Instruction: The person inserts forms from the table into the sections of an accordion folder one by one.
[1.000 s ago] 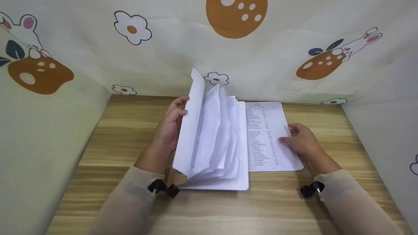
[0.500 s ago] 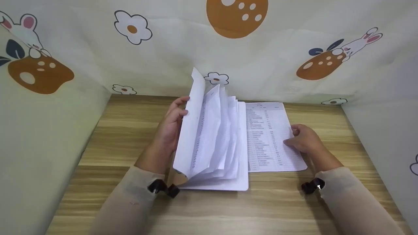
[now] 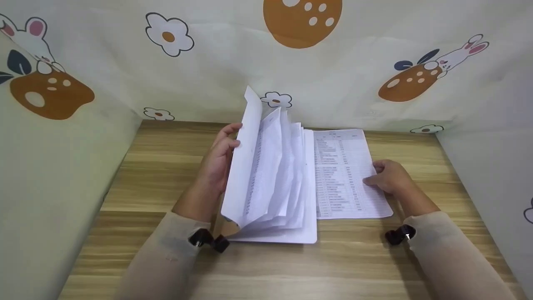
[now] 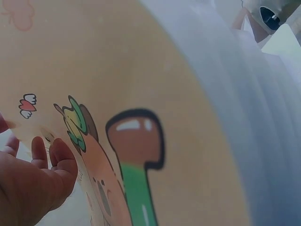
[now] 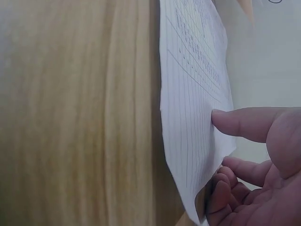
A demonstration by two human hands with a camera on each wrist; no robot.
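Observation:
A notebook stands partly open, its front cover and several fanned pages raised. My left hand grips the raised cover's left edge, thumb and a fingertip showing on the white inner side. In the left wrist view the cover's tan outside bears cartoon prints, and my left fingers curl at its edge. To the right lies a ruled sheet with handwritten rows; its left edge meets the notebook, and I cannot tell whether it is attached. My right hand pinches the sheet's right edge, thumb on top and fingers beneath.
Everything rests on a wood-grain table. A pale cloth wall with flower, rabbit and orange fruit prints rises behind the table, with pale panels at both sides. A small black camera sits on each wrist.
My right hand has shifted slightly right, and the sheet's right edge has moved with it. My left hand and the raised cover have stayed in place.

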